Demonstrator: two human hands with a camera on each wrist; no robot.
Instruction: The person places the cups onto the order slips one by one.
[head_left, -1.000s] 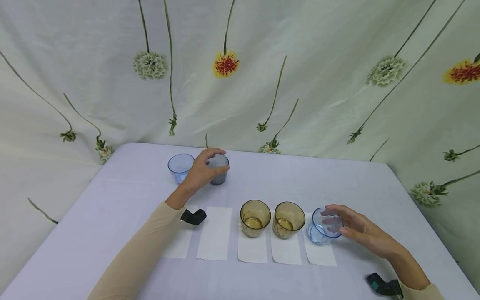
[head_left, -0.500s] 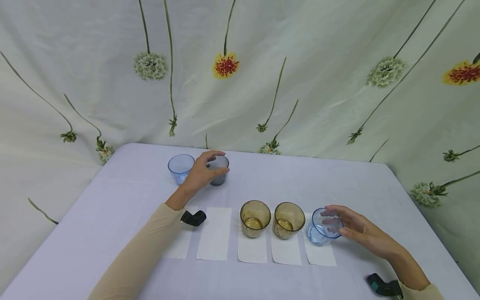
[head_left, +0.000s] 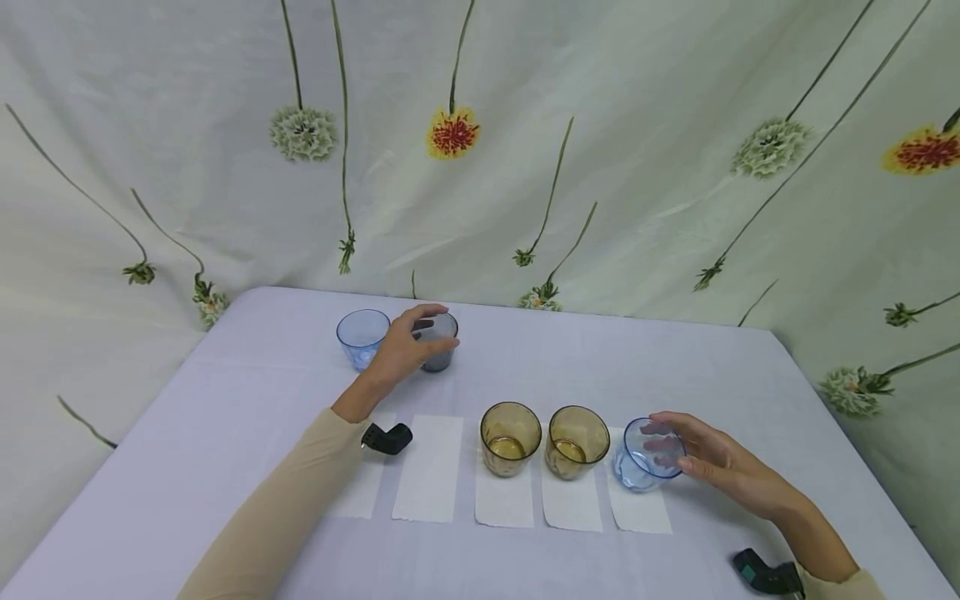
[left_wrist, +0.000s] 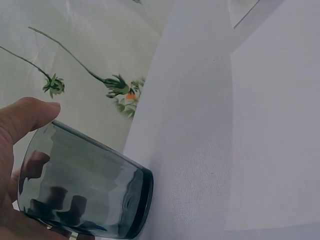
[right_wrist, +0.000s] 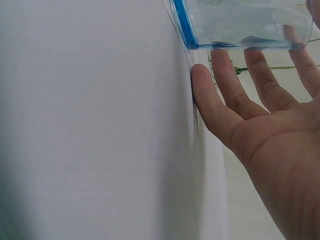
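My left hand point(head_left: 397, 350) holds a smoky grey glass point(head_left: 442, 358) at the back left of the table, with the thumb on one side and fingers on the other. In the left wrist view, that grey glass point(left_wrist: 95, 180) has its base at the white cloth. At the right, my right hand point(head_left: 738, 475) has thumb and fingers around a clear blue glass point(head_left: 636, 473), which stands on a paper strip. The right wrist view shows long, spread fingers point(right_wrist: 257, 82) against the side of this blue glass point(right_wrist: 250, 25). Both glasses stand upright.
Two amber glasses point(head_left: 507, 454) stand side by side on paper strips left of my right hand. Another blue glass point(head_left: 360, 333) is at the back left, partly behind my left hand. A bare paper strip point(head_left: 427, 467) lies near my left sleeve. Flowered cloth point(head_left: 637, 167) hangs behind the table.
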